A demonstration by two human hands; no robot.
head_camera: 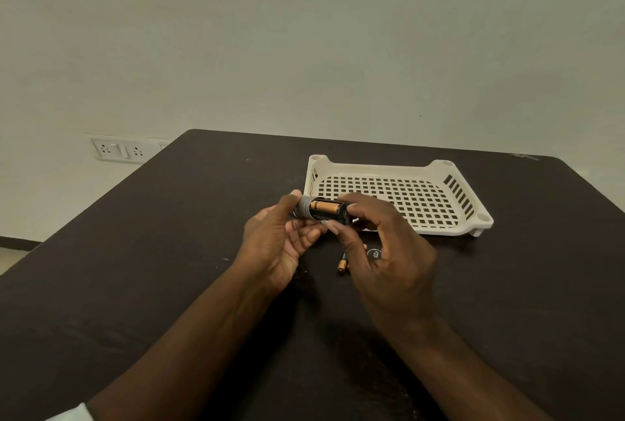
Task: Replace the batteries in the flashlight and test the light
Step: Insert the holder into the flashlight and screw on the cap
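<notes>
My left hand [275,244] grips the grey flashlight body [304,207] at its left end. A black battery holder [329,212] with a copper-and-black battery [325,206] in it sticks out of that body to the right. My right hand [382,244] pinches the holder's right end with thumb and fingers. Both hands hold this above the dark table, just in front of the tray. On the table under my right hand lie a loose battery [342,264] and the round black end cap [374,254], both partly hidden.
A white perforated plastic tray [449,170] stands on the dark table [169,251] behind my hands, with nothing in it. A wall socket plate [116,149] is on the wall at the far left. The table's left edge runs diagonally near there.
</notes>
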